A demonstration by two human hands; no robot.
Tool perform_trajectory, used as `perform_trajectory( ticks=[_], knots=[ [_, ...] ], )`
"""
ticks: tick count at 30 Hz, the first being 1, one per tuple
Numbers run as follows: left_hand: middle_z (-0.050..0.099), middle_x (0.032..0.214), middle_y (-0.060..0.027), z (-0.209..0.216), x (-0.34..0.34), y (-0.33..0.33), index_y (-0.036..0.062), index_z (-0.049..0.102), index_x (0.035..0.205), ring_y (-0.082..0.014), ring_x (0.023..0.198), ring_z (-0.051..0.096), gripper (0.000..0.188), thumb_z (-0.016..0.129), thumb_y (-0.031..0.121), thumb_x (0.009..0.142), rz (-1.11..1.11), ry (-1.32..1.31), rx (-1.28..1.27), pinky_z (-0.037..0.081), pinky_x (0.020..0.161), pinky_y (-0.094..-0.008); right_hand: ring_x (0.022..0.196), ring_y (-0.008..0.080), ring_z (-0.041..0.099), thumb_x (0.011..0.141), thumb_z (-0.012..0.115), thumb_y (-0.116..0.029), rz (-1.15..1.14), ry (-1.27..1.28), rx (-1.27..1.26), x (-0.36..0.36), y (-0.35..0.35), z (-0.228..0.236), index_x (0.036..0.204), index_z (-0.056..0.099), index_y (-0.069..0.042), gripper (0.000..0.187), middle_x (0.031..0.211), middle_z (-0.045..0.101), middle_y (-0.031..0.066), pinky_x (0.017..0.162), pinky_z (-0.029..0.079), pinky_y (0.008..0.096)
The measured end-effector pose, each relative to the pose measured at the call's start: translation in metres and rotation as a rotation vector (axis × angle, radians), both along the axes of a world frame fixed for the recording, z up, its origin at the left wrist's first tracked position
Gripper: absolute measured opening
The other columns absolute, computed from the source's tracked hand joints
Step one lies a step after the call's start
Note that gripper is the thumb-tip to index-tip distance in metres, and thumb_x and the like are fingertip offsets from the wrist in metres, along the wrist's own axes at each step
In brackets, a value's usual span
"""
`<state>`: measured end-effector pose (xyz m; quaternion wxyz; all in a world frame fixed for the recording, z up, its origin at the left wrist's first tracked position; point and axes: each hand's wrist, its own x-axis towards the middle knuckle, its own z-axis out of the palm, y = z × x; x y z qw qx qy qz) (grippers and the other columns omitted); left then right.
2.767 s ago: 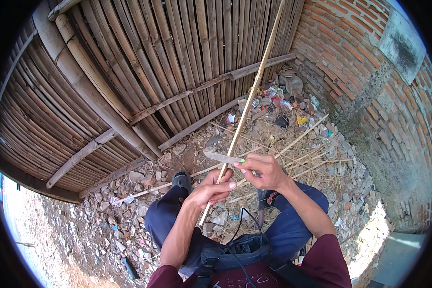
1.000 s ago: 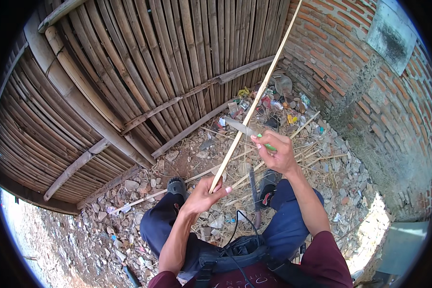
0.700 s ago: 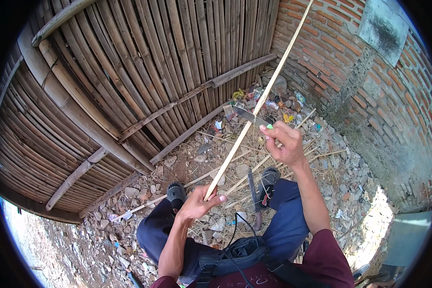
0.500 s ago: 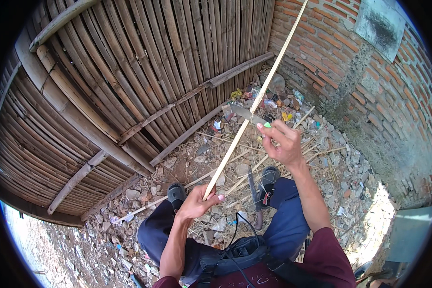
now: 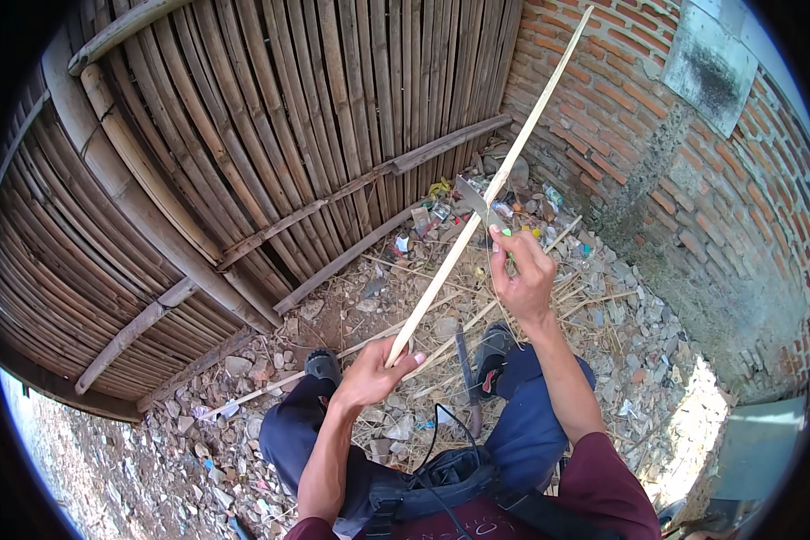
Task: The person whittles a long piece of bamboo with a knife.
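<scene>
A long, pale bamboo strip point(image 5: 450, 262) slants from in front of my body up toward the brick wall. My left hand point(image 5: 374, 372) is closed around its near end, thumb laid along it. My right hand point(image 5: 524, 274) grips a knife point(image 5: 480, 203) with a bit of green at its handle. The grey blade lies across the strip around its middle and touches it. Most of the knife's handle is hidden by my right fingers.
A bamboo-slat wall point(image 5: 333, 108) rises at the left, a brick wall point(image 5: 594, 108) at the right. Stones, litter and thin bamboo strips cover the ground. A second long blade point(image 5: 465, 369) lies between my feet, by my right shoe point(image 5: 492, 358).
My right hand and the knife have shifted slightly right along the strip's line of sight. The strip's far end has come into view, and the whole view has tilted a little.
</scene>
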<state>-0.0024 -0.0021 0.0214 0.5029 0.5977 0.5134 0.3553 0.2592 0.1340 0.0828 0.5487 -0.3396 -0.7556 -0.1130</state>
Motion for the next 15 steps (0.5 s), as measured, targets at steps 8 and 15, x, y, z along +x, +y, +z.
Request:
perform_trajectory(
  ticks=[8,15],
  knots=[
    [0.047,0.067,0.0014,-0.007,-0.005,0.000,0.0044,0.057,0.079,-0.0116,0.066,0.043,0.047,0.077,0.039,0.104,0.032,0.018,0.028,0.038,0.058,-0.0363,0.093,0.0107,0.069,0.103,0.065,-0.001,0.348,0.452,-0.562,-0.006,-0.010,0.004,0.119,0.074,0.000,0.019,0.105,0.075,0.0086,0.089,0.053,0.0278],
    [0.049,0.066,0.0002,-0.003,0.001,0.000,0.0022,0.059,0.083,-0.0117,0.065,0.044,0.049,0.077,0.042,0.104,0.103,0.074,0.001,0.039,0.058,-0.0374,0.087,0.0140,0.071,0.102,0.066,-0.001,0.333,0.124,-0.632,-0.009,-0.001,-0.017,0.119,0.064,-0.001,0.017,0.104,0.074,0.0075,0.083,0.054,0.0278]
  ],
)
